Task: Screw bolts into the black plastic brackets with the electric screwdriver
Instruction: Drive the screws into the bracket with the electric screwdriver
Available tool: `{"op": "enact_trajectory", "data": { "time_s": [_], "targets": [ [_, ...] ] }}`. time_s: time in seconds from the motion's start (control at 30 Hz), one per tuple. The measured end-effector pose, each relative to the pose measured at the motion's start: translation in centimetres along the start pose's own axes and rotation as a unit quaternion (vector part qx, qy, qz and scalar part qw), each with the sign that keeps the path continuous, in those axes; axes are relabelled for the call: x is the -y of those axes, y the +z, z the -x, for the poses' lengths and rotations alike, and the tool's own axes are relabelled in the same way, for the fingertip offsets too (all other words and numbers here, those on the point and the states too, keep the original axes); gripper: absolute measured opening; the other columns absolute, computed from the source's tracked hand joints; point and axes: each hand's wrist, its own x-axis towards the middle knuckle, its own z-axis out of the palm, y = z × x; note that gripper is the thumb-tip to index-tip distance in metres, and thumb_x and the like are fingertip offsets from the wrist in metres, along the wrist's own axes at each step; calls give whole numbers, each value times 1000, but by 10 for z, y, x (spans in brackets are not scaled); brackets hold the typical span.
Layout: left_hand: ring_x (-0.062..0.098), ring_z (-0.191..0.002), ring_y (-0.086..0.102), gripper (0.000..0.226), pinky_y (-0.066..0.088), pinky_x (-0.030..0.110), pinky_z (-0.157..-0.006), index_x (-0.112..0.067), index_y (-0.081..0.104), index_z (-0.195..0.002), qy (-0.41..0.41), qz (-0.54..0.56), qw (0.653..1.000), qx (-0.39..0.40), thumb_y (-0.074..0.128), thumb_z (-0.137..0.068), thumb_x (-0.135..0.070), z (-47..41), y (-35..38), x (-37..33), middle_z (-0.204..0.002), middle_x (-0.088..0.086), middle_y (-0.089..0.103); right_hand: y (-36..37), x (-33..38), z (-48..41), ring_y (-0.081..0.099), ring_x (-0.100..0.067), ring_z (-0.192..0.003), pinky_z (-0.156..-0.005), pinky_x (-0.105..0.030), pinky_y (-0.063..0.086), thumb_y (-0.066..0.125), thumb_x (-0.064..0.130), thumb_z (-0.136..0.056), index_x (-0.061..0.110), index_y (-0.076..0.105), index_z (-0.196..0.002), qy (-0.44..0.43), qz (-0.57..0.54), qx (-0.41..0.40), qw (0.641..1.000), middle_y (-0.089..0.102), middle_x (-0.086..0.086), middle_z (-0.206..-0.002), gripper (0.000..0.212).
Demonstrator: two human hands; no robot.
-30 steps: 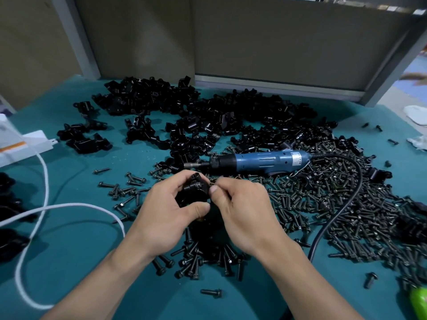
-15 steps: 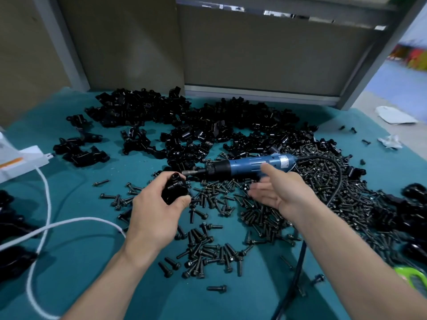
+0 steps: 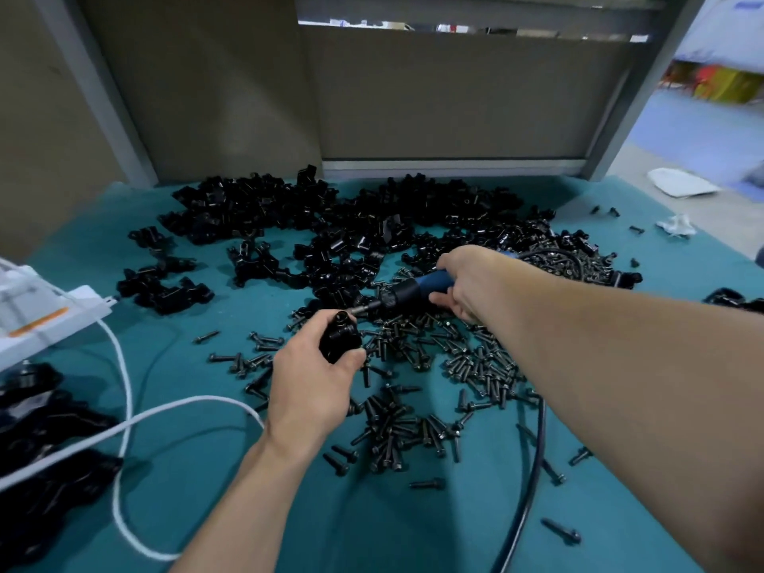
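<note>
The left hand [image 3: 310,390] holds one black bracket [image 3: 340,340] a little above the tabletop [image 3: 206,510], near the middle of the view, with its fingers and thumb curled round the body of the bracket. On the top of this bracket there seems to be the head of a bolt [image 3: 338,316], but it is too dark to be sure. The right hand [image 3: 467,283] grips the electric screwdriver [image 3: 428,283] with its fingers wrapped round the blue handle. The tool points toward 8 o'clock, and its bit comes very close to the top of the bracket; I cannot tell if it already touches. A black cable [image 3: 533,469] runs from the tool toward 5 o'clock. I judge that the bolt is about to be driven and is not yet tight. Much work is left: a large heap of brackets [image 3: 330,217] lies at 12 o'clock, and many loose bolts [image 3: 413,423] are spread from the middle toward 3 o'clock. At 8 o'clock, beside a white cable [image 3: 124,407], lie more dark parts [image 3: 37,428]; they may be finished pieces, but this is not visible. So the task looks to be far from its end.
</note>
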Motion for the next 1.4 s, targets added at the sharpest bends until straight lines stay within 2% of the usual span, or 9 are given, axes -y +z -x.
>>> {"op": "enact_trajectory", "data": {
  "time_s": [0.13, 0.3, 0.4, 0.5, 0.6, 0.7, 1.13, 1.3, 1.4],
  "targets": [
    [-11, -75, 61, 30, 45, 9, -51, -41, 63, -107, -3, -3, 1000, -4, 79, -91, -21, 0, -3, 0, -88, -19, 66, -4, 0, 8, 51, -14, -49, -43, -23, 40, 67, 24, -94, 4, 55, -101, 21, -65, -46, 997, 63, -9, -75, 24],
    [-1, -68, 65, 34, 44, 11, -48, -46, 62, -109, -8, -13, 1000, -3, 79, -91, -22, -1, -5, 2, -86, -23, 66, -12, -15, 12, 48, -18, -68, -54, -29, 39, 69, 21, -83, 13, 50, -112, -26, -223, -11, 974, 61, -7, -110, 35],
    [-13, -76, 63, 37, 47, 6, -56, -47, 60, -106, 5, 3, 1000, 9, 79, -91, -20, -1, 1, -1, -85, -25, 64, -20, -23, 10, 57, -23, -77, -65, -37, 50, 72, 18, -86, 12, 52, -107, -64, -384, 12, 921, 62, -8, -105, 30],
    [-4, -70, 65, 37, 48, 14, -50, -52, 59, -98, -2, 13, 1000, 27, 79, -91, -21, -3, 3, -2, -80, -19, 68, -25, -31, 7, 57, -24, -69, -76, -45, 60, 67, 11, -91, 11, 50, -97, -109, -513, 96, 846, 55, -7, -77, 18],
    [5, -76, 66, 43, 52, 18, -55, -57, 57, -101, 12, 16, 999, 45, 78, -92, -20, -2, 3, -3, -94, -30, 66, -26, -37, 4, 59, -23, -57, -66, -36, 62, 63, 3, -89, 11, 49, -89, -130, -580, 137, 792, 55, -7, -66, 16],
    [8, -75, 67, 42, 52, 19, -56, -54, 57, -104, 16, 10, 999, 49, 78, -92, -20, -3, 1, -3, -94, -26, 67, -24, -37, 0, 55, -19, -50, -54, -28, 55, 60, -1, -87, 11, 49, -88, -146, -608, 130, 769, 54, -5, -64, 16],
    [5, -73, 73, 41, 52, 12, -65, -52, 62, -102, 24, -9, 999, 45, 81, -88, -18, 2, 4, -5, -89, -20, 73, -12, -49, -19, 50, -18, -52, -54, -26, 49, 57, -5, -82, 10, 48, -80, -151, -605, 141, 769, 49, -4, -64, 18],
    [12, -74, 75, 39, 62, 28, -69, -48, 65, -100, 2, 44, 999, 32, 80, -89, -14, 0, 4, -2, -89, -13, 75, -20, -47, -20, 51, -19, -55, -57, -27, 49, 58, -6, -80, 10, 48, -88, -159, -630, 138, 748, 50, -5, -67, 20],
    [11, -74, 75, 40, 60, 23, -67, -50, 65, -100, 7, 42, 998, 34, 81, -88, -15, 0, 5, -1, -88, -15, 75, -21, -46, -18, 51, -19, -55, -55, -27, 49, 57, -5, -81, 10, 49, -84, -164, -634, 143, 743, 49, -6, -67, 18]
  ]
}}
